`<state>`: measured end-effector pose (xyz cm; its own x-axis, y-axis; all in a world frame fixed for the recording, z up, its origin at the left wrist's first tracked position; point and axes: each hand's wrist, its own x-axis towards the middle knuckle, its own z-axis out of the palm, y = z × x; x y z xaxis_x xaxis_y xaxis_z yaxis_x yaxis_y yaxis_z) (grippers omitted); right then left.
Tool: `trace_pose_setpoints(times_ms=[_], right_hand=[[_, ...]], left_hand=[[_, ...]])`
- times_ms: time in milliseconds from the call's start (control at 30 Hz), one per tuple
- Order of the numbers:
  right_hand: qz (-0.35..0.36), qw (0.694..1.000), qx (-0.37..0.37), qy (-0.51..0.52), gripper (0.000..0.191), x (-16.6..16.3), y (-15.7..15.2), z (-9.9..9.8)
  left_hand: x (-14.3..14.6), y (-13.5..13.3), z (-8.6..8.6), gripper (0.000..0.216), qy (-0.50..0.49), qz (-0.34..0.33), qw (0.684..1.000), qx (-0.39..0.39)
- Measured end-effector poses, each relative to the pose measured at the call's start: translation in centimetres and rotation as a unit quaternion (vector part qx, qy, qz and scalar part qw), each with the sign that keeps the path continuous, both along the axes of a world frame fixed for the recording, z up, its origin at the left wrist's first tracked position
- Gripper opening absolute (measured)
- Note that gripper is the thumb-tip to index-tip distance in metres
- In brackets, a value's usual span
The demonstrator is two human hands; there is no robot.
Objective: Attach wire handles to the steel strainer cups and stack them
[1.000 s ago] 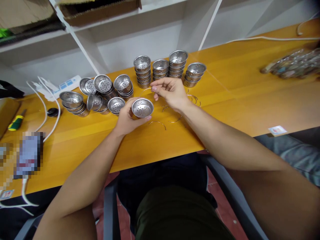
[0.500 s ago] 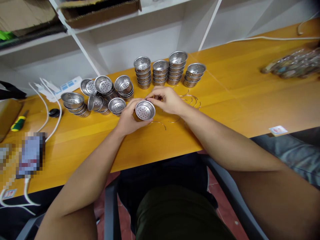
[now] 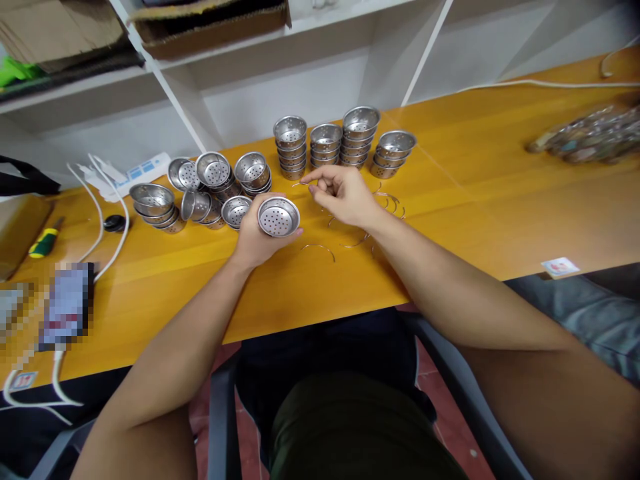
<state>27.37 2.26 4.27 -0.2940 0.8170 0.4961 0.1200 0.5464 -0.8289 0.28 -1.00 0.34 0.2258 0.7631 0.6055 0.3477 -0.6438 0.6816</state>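
Metal cup in left fingers — rim apart from wire in right fingers.

Wearing dark green top and near-black legwear; left hand, right hand and forearms showing bare.

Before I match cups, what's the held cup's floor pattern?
The metal cup's floor is perforated with dots; head view.

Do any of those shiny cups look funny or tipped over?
Yes! On the left, one metal cup is tipped sideways. It looks odd because the rightmost stack of cups stands upright.
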Motion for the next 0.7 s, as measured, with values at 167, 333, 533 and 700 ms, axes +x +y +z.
trace_pose_setpoints(times_ms=[167, 333, 533, 700], right_hand=[[-0.003, 1.0, 0.023, 0.0, 0.016, -0.24, -0.43, 0.17], [-0.019, 0.999, 0.027, 0.004, 0.02, -0.42, -0.6, 0.14], [-0.017, 1.0, 0.015, 0.018, 0.027, -0.77, -0.88, 0.11], [-0.024, 1.0, 0.008, 0.008, 0.03, -0.8, -1.0, 0.3]], left_hand=[[-0.02, 0.24, -0.53, 0.094, -0.012, 0.013, 1.0, -0.022], [0.11, 0.27, -0.57, 0.096, -0.025, 0.019, 0.999, -0.025], [0.15, 0.26, -0.59, 0.092, -0.046, 0.0, 0.998, -0.038], [-0.28, 0.57, -0.83, 0.09, -0.054, 0.002, 0.997, -0.052]])
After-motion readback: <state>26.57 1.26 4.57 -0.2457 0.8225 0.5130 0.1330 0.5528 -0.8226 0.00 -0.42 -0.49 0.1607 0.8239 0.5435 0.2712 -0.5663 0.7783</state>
